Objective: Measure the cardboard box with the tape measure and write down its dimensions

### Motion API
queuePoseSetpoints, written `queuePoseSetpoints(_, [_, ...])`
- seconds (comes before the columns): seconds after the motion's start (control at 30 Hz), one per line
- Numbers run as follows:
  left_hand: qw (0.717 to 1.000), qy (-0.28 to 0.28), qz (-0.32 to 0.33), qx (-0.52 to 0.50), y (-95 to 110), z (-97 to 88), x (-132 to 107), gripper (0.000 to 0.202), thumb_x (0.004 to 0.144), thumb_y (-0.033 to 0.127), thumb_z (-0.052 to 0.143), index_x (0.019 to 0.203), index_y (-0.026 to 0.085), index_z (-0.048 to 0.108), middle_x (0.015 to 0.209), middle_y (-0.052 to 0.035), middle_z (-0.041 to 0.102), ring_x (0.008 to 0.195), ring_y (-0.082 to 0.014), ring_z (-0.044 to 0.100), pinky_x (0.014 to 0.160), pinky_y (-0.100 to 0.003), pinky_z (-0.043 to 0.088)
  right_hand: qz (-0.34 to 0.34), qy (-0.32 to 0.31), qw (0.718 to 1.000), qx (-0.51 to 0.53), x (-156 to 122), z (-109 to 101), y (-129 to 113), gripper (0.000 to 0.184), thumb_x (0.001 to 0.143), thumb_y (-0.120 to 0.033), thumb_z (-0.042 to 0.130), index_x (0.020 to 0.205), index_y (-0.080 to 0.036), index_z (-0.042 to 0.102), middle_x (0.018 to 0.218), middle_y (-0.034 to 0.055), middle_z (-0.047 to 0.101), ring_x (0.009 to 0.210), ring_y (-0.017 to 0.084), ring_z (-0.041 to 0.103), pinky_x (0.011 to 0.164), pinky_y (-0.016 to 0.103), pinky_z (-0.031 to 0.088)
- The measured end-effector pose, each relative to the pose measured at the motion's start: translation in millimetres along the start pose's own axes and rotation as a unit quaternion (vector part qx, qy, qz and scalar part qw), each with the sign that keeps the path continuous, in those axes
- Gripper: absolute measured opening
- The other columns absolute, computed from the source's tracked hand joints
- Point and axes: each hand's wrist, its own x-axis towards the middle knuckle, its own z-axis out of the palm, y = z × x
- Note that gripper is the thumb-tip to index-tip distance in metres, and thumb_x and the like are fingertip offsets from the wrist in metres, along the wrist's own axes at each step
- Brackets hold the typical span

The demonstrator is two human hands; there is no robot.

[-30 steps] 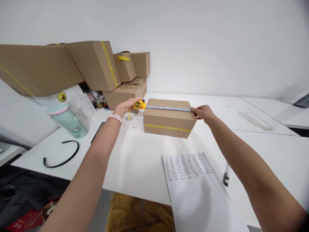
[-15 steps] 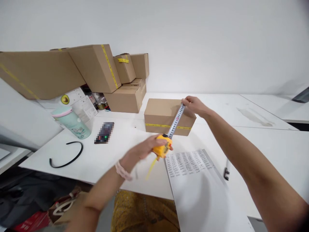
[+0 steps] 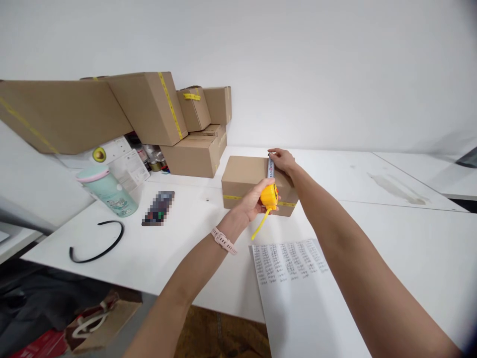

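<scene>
My left hand (image 3: 255, 201) is closed around a yellow tape measure (image 3: 268, 196), with its yellow strap hanging down. A short length of white blade runs from the case across the top of a cardboard box (image 3: 242, 171). At the box's far edge, my right hand (image 3: 282, 160) pinches the end of the blade. The box is closed and has a yellow tape band along its front side. In front of the box lies a sheet of paper (image 3: 294, 303) with rows of handwriting, partly covered by my right forearm.
Several cardboard boxes (image 3: 190, 154) are stacked at the back left against the wall. A mint-green tumbler (image 3: 112, 191), a blurred-out phone (image 3: 158, 209) and a black curved band (image 3: 112, 248) are on the white table (image 3: 179, 268) at left. A paper bag (image 3: 108, 323) stands below.
The left hand has moved up and right with the tape measure, bringing it against the box. The exposed blade is shorter and straighter. My right hand has shifted left along the box's far edge.
</scene>
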Motion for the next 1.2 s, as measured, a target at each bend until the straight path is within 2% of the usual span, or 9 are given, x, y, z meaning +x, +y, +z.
queuePoseSetpoints(0.13, [1.000,-0.007,-0.009,-0.002,-0.5,1.4,10.3,0.044,0.077,0.060,0.073,0.086,0.018,0.063,0.071,-0.0050,0.068,0.052,-0.0148,0.064,0.045,-0.025,0.047,-0.011,-0.005,0.999,-0.041,12.5,7.2,8.5,0.034,0.093,-0.026,0.055,0.121,-0.026,0.074,0.118,0.0075,0.074,0.119,0.027,0.061,0.116,0.051,0.028])
queuePoseSetpoints(0.27, [1.000,0.006,-0.021,-0.007,2.0,1.2,9.3,0.045,0.078,0.060,0.072,0.088,0.017,0.063,0.074,-0.0065,0.070,0.053,-0.0158,0.065,0.044,-0.025,0.044,-0.019,-0.022,0.998,-0.062,17.5,9.9,11.8,0.032,0.093,-0.025,0.053,0.113,-0.025,0.078,0.121,0.0074,0.075,0.126,0.028,0.058,0.118,0.052,0.020])
queuePoseSetpoints(0.47, [0.999,0.024,-0.023,-0.019,-4.8,9.1,-6.4,0.042,0.078,0.058,0.072,0.089,0.018,0.062,0.077,-0.0059,0.069,0.053,-0.0155,0.064,0.044,-0.026,0.042,-0.004,-0.045,0.998,-0.045,9.3,6.6,4.7,0.028,0.092,-0.028,0.058,0.108,-0.026,0.080,0.123,0.0062,0.074,0.128,0.030,0.054,0.118,0.047,0.023])
queuePoseSetpoints(0.63, [0.999,0.040,-0.015,-0.010,-6.3,18.8,-15.8,0.035,0.080,0.052,0.070,0.086,0.019,0.061,0.082,-0.0050,0.067,0.054,-0.0136,0.062,0.045,-0.026,0.041,0.003,-0.063,0.997,-0.032,3.4,4.3,0.6,0.032,0.096,-0.030,0.054,0.115,-0.023,0.078,0.124,0.0085,0.073,0.129,0.030,0.050,0.116,0.048,0.024])
queuePoseSetpoints(0.73, [0.999,0.046,-0.008,0.003,-5.3,21.0,-16.6,0.032,0.081,0.050,0.068,0.082,0.019,0.062,0.082,-0.0037,0.065,0.054,-0.0132,0.061,0.045,-0.027,0.040,0.005,-0.066,0.997,-0.034,3.8,4.7,1.0,0.033,0.098,-0.034,0.053,0.115,-0.021,0.078,0.123,0.0092,0.074,0.129,0.031,0.049,0.116,0.049,0.024])
queuePoseSetpoints(0.9, [0.999,0.052,-0.007,0.000,-6.0,21.1,-15.3,0.030,0.081,0.049,0.067,0.079,0.019,0.062,0.083,-0.0035,0.064,0.053,-0.0122,0.059,0.045,-0.027,0.040,-0.003,-0.060,0.997,-0.049,5.1,7.4,1.8,0.034,0.094,-0.027,0.056,0.120,-0.024,0.077,0.128,0.0066,0.073,0.132,0.030,0.050,0.119,0.047,0.022])
queuePoseSetpoints(1.03, [0.998,0.056,-0.012,-0.003,-7.0,21.7,-14.4,0.031,0.080,0.050,0.068,0.082,0.020,0.063,0.083,-0.0037,0.066,0.052,-0.0126,0.060,0.045,-0.027,0.040,-0.005,-0.064,0.996,-0.062,6.0,8.3,2.2,0.040,0.092,-0.025,0.056,0.126,-0.024,0.075,0.131,0.0085,0.071,0.135,0.031,0.050,0.121,0.047,0.021])
queuePoseSetpoints(1.2, [0.998,0.066,-0.019,-0.011,-6.3,24.1,-14.3,0.030,0.081,0.049,0.067,0.085,0.019,0.061,0.084,-0.0036,0.067,0.049,-0.0112,0.059,0.043,-0.025,0.040,-0.012,-0.065,0.995,-0.068,6.4,8.5,2.7,0.041,0.090,-0.025,0.056,0.126,-0.024,0.075,0.130,0.0065,0.072,0.134,0.030,0.053,0.122,0.047,0.019])
